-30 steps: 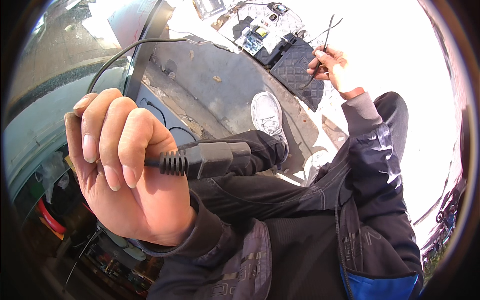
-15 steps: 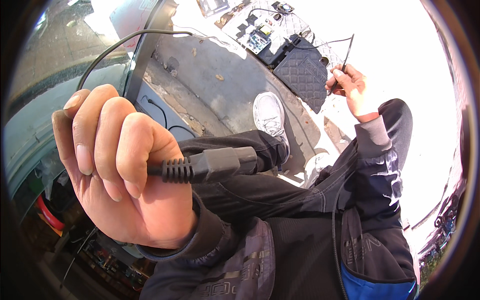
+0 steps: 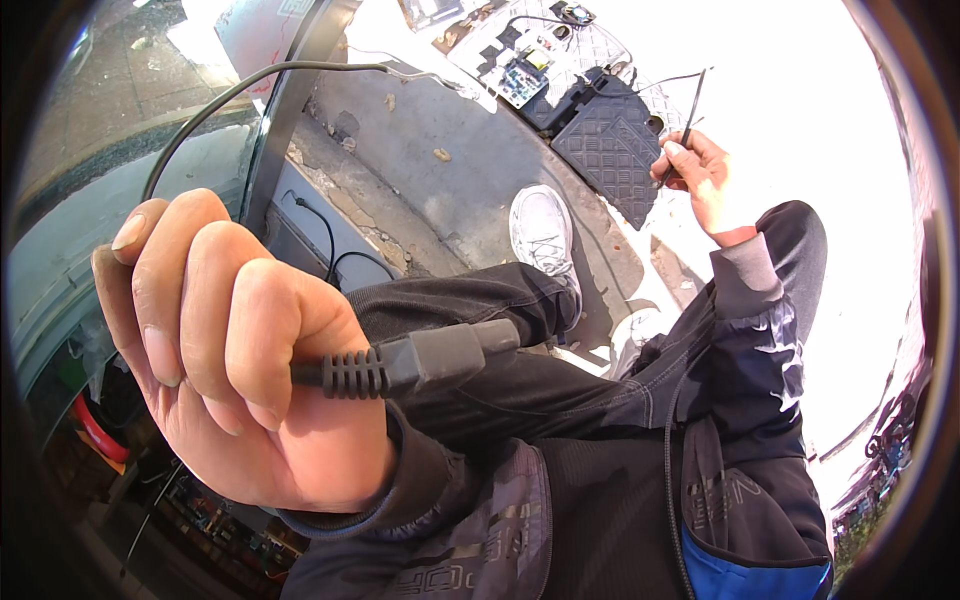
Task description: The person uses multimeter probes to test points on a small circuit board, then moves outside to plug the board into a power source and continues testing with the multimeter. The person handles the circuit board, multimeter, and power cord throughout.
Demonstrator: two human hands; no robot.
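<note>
Close up at the left, my left hand (image 3: 215, 310) is closed around a black power cord; its moulded plug (image 3: 430, 358) sticks out to the right, past my wrist. The cord (image 3: 215, 98) rises behind my fingers and arcs over to the right, toward the bright ground. Farther off at the right, my right hand (image 3: 712, 190) pinches a thin black pen-like probe (image 3: 692, 118), which has a wire at its upper end. The probe's lower end is near a black textured case (image 3: 607, 150), but whether it touches anything cannot be made out.
A green-and-white circuit board (image 3: 524, 82) lies on the case's far part. My white shoe (image 3: 542, 230) rests on the grey concrete (image 3: 400, 160). Glass panelling with a dark frame (image 3: 285, 120) stands at the left. A red curved object (image 3: 98, 430) shows at lower left.
My left hand has sunk slightly and shifted left, and the plug has dropped a little with it. My right hand and the probe are nearly unmoved.
</note>
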